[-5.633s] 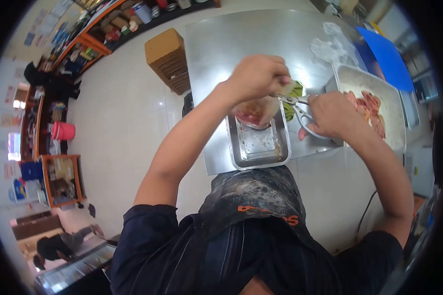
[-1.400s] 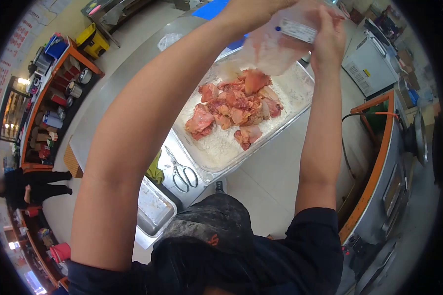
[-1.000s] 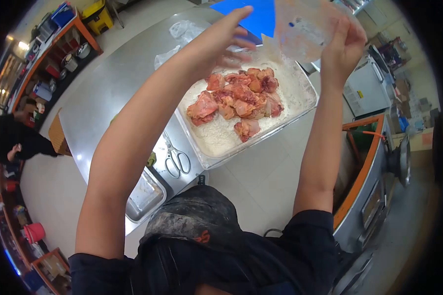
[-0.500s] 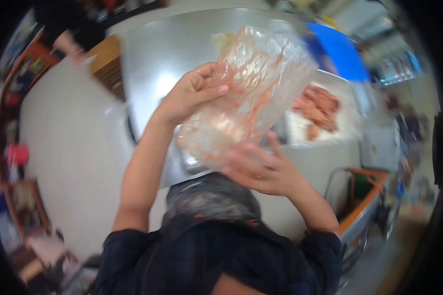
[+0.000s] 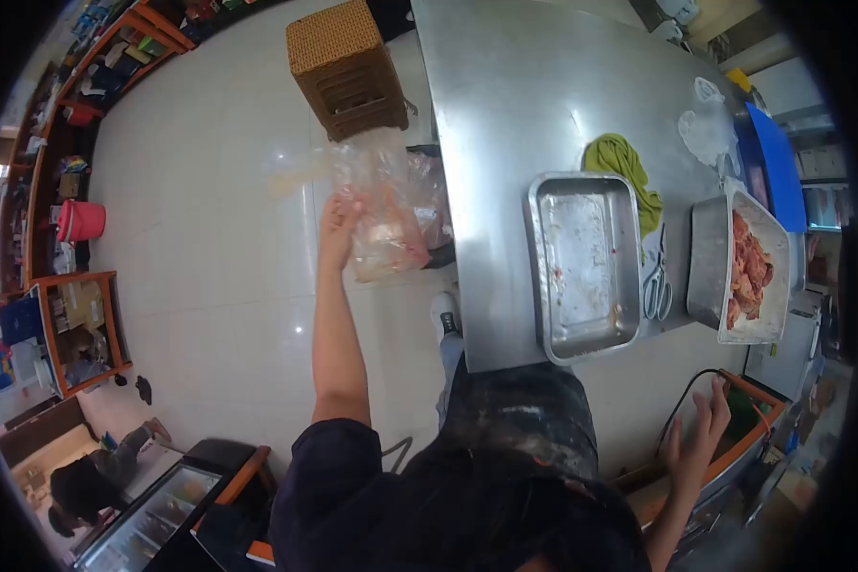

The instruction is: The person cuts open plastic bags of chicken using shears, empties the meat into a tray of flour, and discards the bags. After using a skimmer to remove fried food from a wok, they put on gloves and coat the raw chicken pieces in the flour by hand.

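Note:
Out to the left of the steel table, my left hand (image 5: pixel 337 229) grips a clear plastic bag (image 5: pixel 391 238) with reddish smears inside. The bag hangs beside the table edge, in front of another clear bag and something dark that is partly hidden. My right hand (image 5: pixel 701 429) is at the lower right with fingers apart, holding nothing, near an orange-framed cart (image 5: pixel 753 405). On the table (image 5: pixel 505 86) sit a steel tray (image 5: pixel 582 257) with wet residue and scissors (image 5: pixel 657 291). Raw meat (image 5: pixel 750 272) lies in a white tub (image 5: pixel 710 257) at the right.
A green cloth (image 5: pixel 624 167) lies behind the steel tray. A woven-pattern brown stool (image 5: pixel 338 48) stands past the table's left side. Farther left are a pink bucket (image 5: pixel 81 221) and wooden shelves (image 5: pixel 76 281). A blue board (image 5: pixel 774 167) is at the far right; another person (image 5: pixel 91 486) is at lower left.
The bag was held up between both hands over the table; now only my left hand has it, left of the table. My right hand has moved away to the lower right. The view has shifted left.

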Available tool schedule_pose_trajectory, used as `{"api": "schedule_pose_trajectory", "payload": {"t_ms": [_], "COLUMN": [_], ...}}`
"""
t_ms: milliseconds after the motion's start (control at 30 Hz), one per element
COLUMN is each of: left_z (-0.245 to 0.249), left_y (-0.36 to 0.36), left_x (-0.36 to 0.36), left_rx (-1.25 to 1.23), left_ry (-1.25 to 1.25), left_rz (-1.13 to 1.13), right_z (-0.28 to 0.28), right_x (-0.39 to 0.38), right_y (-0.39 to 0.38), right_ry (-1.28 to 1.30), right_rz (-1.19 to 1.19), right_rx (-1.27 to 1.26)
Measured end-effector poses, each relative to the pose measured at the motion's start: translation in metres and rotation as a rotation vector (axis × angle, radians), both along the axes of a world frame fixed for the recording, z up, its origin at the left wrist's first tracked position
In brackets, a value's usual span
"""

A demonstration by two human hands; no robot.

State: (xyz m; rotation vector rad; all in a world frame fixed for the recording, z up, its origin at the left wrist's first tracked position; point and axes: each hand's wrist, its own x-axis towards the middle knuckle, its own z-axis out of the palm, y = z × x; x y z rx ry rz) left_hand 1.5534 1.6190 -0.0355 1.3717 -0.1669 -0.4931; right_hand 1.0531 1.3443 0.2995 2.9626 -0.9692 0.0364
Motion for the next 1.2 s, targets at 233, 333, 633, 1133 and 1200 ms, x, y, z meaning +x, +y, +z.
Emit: {"api": "schedule_pose_trajectory", "payload": {"t_ms": [233,333,633,1133,1200], "left_z": [-0.158,-0.153,-0.381,-0.344,-0.295], "left_y": [-0.057,-0.1,-0.159,0.047,0.056], "left_x": [-0.001,-0.03,0.007,0.049,0.056], "left_rx": [0.824,0.859,1.171,0.579,0.492], "left_ry": [-0.492,-0.75,-0.35,0.027,0.132], "left_rz": [0.168,-0.3,-0.454,-0.361,-0.379], "right_z": [0.002,-0.013,-0.046,-0.06,-0.088], "right_x": [0.043,0.061,0.011,-0.266,-0.316], "right_y": [0.028,0.02,0.034,0.104,0.116], "right_ry": [0.151,0.206,0.573,0.326,0.189], "right_rz": [-0.094,-0.089,-0.518,-1.333,-1.45], "right_rx": [0.084,0.142,-0.03,0.613,0.716]}}
